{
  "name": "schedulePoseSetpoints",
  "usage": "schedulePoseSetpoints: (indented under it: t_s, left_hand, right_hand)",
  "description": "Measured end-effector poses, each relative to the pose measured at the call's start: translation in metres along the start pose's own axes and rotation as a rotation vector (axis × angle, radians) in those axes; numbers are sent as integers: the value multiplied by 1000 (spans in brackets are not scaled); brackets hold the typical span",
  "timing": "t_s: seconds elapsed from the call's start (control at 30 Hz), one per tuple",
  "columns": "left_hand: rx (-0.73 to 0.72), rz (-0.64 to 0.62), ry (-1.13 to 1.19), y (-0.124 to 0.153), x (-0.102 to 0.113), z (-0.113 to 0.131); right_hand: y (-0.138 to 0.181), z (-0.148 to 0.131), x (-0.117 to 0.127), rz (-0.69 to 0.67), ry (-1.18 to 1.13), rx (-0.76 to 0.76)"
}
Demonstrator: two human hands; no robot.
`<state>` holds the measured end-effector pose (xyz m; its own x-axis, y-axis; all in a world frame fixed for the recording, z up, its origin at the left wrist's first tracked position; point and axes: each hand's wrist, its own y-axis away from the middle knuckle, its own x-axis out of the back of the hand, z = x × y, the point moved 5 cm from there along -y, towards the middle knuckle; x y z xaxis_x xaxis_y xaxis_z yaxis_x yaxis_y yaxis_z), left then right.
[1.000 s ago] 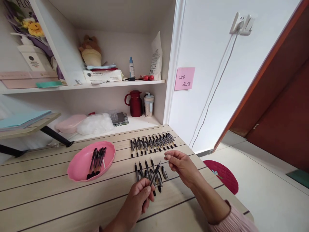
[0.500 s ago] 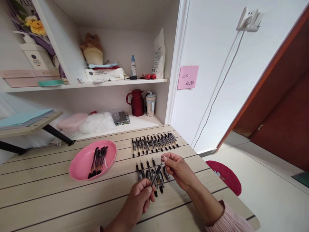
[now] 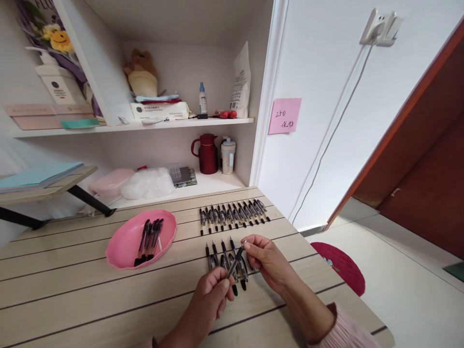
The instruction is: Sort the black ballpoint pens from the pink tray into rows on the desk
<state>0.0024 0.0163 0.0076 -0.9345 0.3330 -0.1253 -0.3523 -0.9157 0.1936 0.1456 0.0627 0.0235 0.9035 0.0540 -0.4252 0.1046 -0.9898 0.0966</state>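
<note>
My left hand (image 3: 212, 296) is closed around the clear barrel of an uncapped pen (image 3: 235, 265), which slants up to the right. At its upper end, my right hand (image 3: 266, 261) pinches a small shiny tip piece against the black grip section. Under the hands lies a nearer row of uncapped pens (image 3: 216, 256) with loose black caps beside them, partly covered by my fingers. Farther back, a long row of pens (image 3: 232, 215) lies side by side, each with its cap alongside.
Left of the rows sits a pink scalloped plate (image 3: 113, 244) holding several capped pens (image 3: 149, 239). Behind the striped table (image 3: 90, 295) are shelves with a red jug (image 3: 208, 154) and a cup (image 3: 227, 157). A red stool (image 3: 344, 268) stands off the right edge.
My right fingertips have come down slightly onto the end of the pen, closing the small gap there. The view has shifted a little; my left hand keeps its hold.
</note>
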Motion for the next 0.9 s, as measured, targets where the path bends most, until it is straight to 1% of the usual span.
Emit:
schedulePoseSetpoints:
  t_s: [0.17,0.33,0.43,0.53,0.73,0.9]
  left_hand:
    - [-32,8,-16,0,0,0]
    - [-61,64,-115,-1,5,-2]
    - [-68,44,-118,-1,5,-2]
    - [-63,9,-74,-1,3,-3]
    - [-50,29,-73,-2,4,-6]
    - [-37,-19,30,-3,0,-8]
  right_hand:
    - [0,1,0,17,-3,20]
    - [0,1,0,32,-7,31]
    - [1,0,-1,44,-29,47]
    - [2,-1,-4,4,-62,53]
    - [2,0,-4,-43,-35,50]
    - [3,0,-6,-87,-50,51]
